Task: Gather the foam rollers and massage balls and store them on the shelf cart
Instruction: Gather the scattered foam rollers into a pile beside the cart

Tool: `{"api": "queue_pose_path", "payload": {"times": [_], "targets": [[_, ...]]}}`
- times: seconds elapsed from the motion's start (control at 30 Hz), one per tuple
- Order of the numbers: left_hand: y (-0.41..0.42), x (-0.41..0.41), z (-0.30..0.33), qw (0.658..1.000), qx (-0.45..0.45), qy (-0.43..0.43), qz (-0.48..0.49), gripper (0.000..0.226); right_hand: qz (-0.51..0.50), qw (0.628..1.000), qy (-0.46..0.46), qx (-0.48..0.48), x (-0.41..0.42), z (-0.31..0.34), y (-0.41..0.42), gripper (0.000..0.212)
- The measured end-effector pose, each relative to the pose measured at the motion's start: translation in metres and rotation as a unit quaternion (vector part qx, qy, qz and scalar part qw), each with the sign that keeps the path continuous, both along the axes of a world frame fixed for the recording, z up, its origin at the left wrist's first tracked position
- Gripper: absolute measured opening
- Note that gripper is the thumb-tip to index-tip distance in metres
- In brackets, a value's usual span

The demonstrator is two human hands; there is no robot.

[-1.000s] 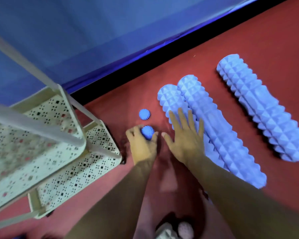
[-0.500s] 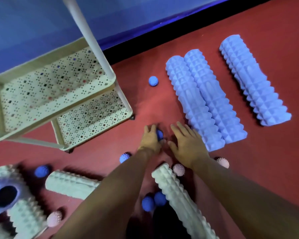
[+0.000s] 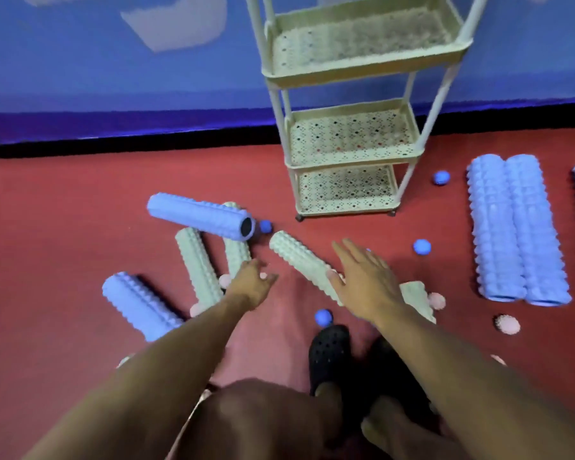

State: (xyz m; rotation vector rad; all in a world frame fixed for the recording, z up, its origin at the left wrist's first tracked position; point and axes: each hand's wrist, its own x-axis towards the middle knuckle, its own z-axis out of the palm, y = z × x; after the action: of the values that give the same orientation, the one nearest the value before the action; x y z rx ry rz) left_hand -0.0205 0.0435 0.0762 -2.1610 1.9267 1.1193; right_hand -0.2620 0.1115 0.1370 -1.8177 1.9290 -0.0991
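No writing reads anywhere; your right hand (image 3: 367, 283) spreads its grip open, your left hand (image 3: 251, 285) curls unclear, both before the shelf cart (image 3: 346, 161) among scattered foam rollers (image 3: 198, 215).

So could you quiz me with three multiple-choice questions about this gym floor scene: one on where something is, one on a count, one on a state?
1. Where does the shelf cart stand?
A. On the red floor by the blue wall
B. On a table
C. Lying on its side

2. How many tiers does the cart show?
A. One
B. Three
C. Five

3. What is the right hand doing?
A. Gripping a blue ball
B. Spread open, fingers straight, above a pale green roller
C. Resting on the cart

Answers:
1 A, its feet sit on the red floor in front of the wall.
2 B, three perforated trays are stacked on the posts.
3 B, the hand holds nothing and reaches forward over the roller.
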Motion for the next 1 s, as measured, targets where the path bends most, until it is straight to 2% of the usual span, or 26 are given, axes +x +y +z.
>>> {"api": "queue_pose_path", "payload": {"times": [0.13,0.23,0.3,0.4,0.47,0.53,0.63,0.7,0.8,0.87,1.0], "targets": [[0.016,0.112,0.005,0.993,0.012,-0.029,0.111,0.058,0.057,0.998,-0.004,-0.018,0.081,0.017,-0.019,0.064],[0.0,0.15,-0.016,0.974,0.051,0.018,0.22,0.076,0.085,0.996,-0.002,-0.002,0.119,0.0,-0.046,0.065],[-0.026,0.144,-0.029,0.951,0.069,0.09,0.287,0.085,0.09,0.996,-0.003,0.007,0.131,-0.016,-0.065,0.065],[-0.081,0.109,-0.045,0.905,0.079,0.211,0.362,0.06,0.1,0.995,0.008,0.021,0.134,-0.045,-0.094,0.066],[-0.116,0.083,-0.06,0.873,0.088,0.27,0.397,0.07,0.101,0.994,0.017,0.022,0.127,-0.066,-0.112,0.066],[-0.147,0.067,-0.078,0.846,0.091,0.302,0.431,0.068,0.088,0.996,0.02,0.028,0.114,-0.086,-0.127,0.067],[-0.184,0.049,-0.093,0.771,0.117,0.366,0.509,0.051,0.075,0.996,0.027,0.032,0.091,-0.109,-0.139,0.066],[-0.202,0.042,-0.101,0.754,0.153,0.395,0.503,0.049,0.067,0.996,0.029,0.044,0.074,-0.122,-0.143,0.067],[-0.211,0.048,-0.12,0.76,0.156,0.378,0.506,0.063,0.046,0.996,0.021,0.071,0.058,-0.131,-0.144,0.067],[-0.206,0.049,-0.124,0.749,0.121,0.372,0.535,0.066,0.034,0.997,0.017,0.073,0.053,-0.128,-0.143,0.067],[-0.169,0.028,-0.089,0.714,0.041,0.422,0.557,0.071,0.015,0.999,0.006,0.049,0.058,-0.094,-0.139,0.067]]}}
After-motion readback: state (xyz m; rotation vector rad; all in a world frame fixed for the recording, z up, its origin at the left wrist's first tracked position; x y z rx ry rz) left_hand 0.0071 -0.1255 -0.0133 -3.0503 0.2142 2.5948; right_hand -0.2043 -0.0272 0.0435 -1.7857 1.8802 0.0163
